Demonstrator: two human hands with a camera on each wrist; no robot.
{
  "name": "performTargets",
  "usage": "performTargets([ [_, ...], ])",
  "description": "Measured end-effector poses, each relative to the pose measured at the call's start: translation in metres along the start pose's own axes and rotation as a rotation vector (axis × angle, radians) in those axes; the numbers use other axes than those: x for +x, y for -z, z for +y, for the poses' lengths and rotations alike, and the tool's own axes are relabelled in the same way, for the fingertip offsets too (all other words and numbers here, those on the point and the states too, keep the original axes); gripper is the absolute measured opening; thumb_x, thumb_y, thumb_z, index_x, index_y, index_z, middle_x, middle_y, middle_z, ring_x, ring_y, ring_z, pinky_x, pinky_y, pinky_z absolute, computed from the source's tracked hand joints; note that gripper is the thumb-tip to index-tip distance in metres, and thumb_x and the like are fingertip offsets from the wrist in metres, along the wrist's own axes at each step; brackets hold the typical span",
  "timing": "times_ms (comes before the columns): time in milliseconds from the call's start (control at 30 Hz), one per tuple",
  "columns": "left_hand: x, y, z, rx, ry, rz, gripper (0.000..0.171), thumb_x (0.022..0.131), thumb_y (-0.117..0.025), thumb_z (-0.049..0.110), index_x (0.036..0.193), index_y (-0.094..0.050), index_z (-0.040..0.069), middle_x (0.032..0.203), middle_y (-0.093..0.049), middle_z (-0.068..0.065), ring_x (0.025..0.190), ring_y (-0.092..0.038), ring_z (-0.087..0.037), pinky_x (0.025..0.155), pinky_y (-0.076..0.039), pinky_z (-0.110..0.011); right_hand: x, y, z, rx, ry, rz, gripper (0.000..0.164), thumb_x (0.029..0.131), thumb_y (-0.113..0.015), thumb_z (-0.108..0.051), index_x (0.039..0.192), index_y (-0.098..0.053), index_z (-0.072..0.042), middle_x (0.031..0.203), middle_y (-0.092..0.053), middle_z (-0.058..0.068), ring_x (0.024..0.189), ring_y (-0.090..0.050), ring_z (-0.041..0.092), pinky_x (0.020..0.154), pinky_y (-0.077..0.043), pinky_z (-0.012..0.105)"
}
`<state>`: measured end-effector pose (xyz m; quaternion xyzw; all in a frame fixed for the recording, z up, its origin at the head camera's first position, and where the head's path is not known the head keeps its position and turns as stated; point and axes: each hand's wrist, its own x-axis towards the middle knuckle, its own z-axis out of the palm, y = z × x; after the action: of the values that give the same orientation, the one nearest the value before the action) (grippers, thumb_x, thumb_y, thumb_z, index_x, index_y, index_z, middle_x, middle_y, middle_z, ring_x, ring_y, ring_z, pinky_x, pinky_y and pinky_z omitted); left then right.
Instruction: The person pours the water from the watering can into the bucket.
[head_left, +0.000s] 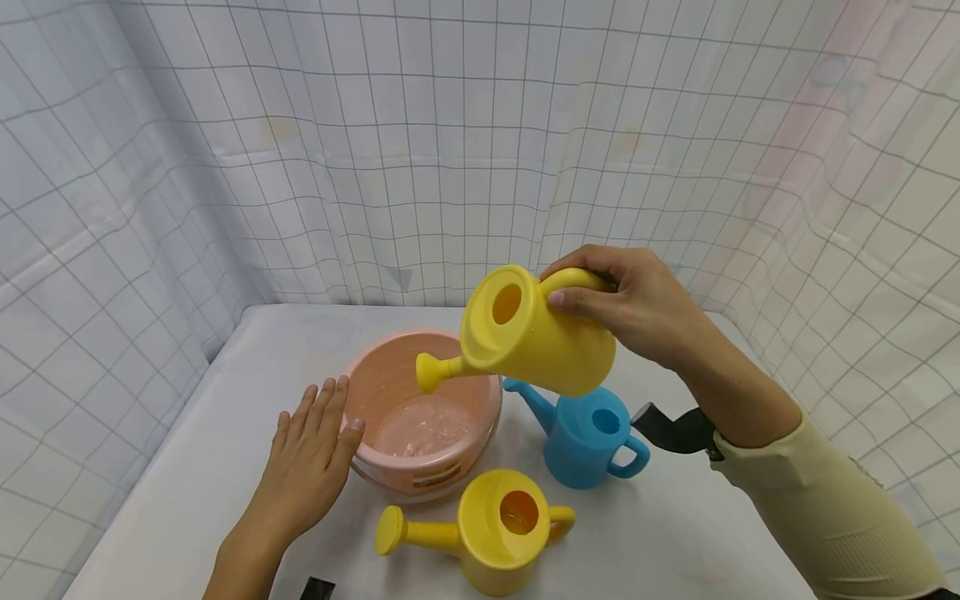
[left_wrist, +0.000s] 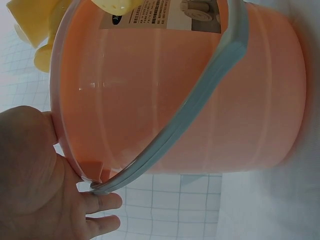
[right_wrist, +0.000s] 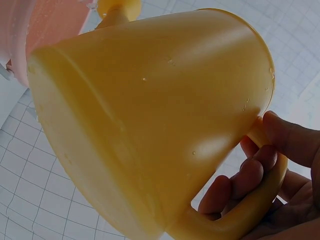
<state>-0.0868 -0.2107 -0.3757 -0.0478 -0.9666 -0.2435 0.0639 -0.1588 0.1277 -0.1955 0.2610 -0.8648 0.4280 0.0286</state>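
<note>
My right hand [head_left: 641, 308] grips the handle of a yellow watering can [head_left: 566, 350], holding it in the air with its spout tipped down over a pink bucket [head_left: 371, 379]. Wet drops cling to the can's side [right_wrist: 150, 95] in the right wrist view. Shallow water shows at the bottom of the bucket. My left hand [head_left: 315, 446] rests against the bucket's left rim, fingers straight. In the left wrist view, the bucket's grey handle [left_wrist: 182, 112] hangs slanting across its outer wall, near the fingers.
A second yellow watering can [head_left: 491, 542] stands in front of the bucket, its spout pointing left, with liquid inside. To the bucket's right is a blue watering can [head_left: 581, 454]. White table cloth [head_left: 195, 500] lies beneath, and gridded curtains [head_left: 450, 167] enclose the table.
</note>
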Motion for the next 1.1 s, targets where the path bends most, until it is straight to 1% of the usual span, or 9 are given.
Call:
performTargets([
  [233, 0.0003, -0.0005, -0.0003, 0.001, -0.003, 0.008, 0.062, 0.102, -0.023, 0.046, 0.154, -0.004, 0.017, 0.159, -0.012, -0.018, 0.147, -0.001, -0.038, 0.114, 0.004, -0.064, 0.0005, -0.0001, -0.0002, -0.004, 0.001, -0.001, 0.022, 0.089, -0.065, -0.028, 0.108, -0.067, -0.015, 0.099, -0.068, 0.000, 0.082, -0.061, 0.017, 0.074, -0.055, 0.028],
  [633, -0.0002, 0.0000, 0.0002, -0.005, 0.001, 0.000, 0.063, 0.102, -0.023, 0.047, 0.154, -0.002, 0.018, 0.159, -0.010, -0.017, 0.148, 0.001, -0.038, 0.114, 0.006, -0.063, 0.0009, 0.0004, -0.0020, -0.003, 0.001, -0.007, 0.023, 0.090, -0.065, -0.028, 0.108, -0.067, -0.016, 0.100, -0.068, 0.000, 0.083, -0.061, 0.017, 0.075, -0.055, 0.028],
  [1100, 0.0001, -0.0003, -0.0001, 0.004, 0.002, 0.002, 0.063, 0.102, -0.023, 0.047, 0.154, -0.003, 0.017, 0.159, -0.010, -0.017, 0.147, 0.000, -0.038, 0.113, 0.003, -0.065, -0.0001, 0.0016, -0.0037, -0.007, -0.002, -0.012, 0.024, 0.090, -0.065, -0.030, 0.108, -0.067, -0.015, 0.099, -0.069, 0.001, 0.083, -0.062, 0.017, 0.075, -0.055, 0.027],
])
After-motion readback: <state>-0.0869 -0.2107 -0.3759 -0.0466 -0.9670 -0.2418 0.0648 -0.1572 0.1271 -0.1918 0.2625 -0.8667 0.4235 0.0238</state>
